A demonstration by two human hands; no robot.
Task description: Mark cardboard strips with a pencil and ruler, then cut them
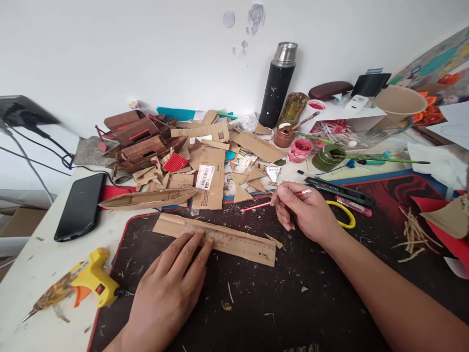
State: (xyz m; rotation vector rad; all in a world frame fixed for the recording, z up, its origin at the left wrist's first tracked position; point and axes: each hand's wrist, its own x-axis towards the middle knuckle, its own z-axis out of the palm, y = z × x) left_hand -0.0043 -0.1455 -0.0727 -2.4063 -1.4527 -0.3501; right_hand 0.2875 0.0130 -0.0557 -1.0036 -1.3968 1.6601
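Observation:
My left hand [172, 283] lies flat, its fingertips pressing a clear ruler [227, 240] onto a strip of brown cardboard [269, 254] on the dark mat. The strip lies slightly slanted, its right end nearer to me. To the right, my right hand [302, 208] is closed around a thin pink pencil [256, 206], held above the mat with its tip pointing left, beyond the strip. Behind the strip rests a folded, boat-shaped cardboard piece [146, 198]. Yellow-handled scissors [346, 213] and a black box cutter [340, 190] lie just past my right hand.
A yellow glue gun [91, 278] and a black phone [78, 208] lie at left. Brown model boats [142, 142] and cardboard scraps [212, 178] crowd the back. Paint jars [300, 149], a black thermos [277, 90] and twigs [414, 234] stand or lie rightward.

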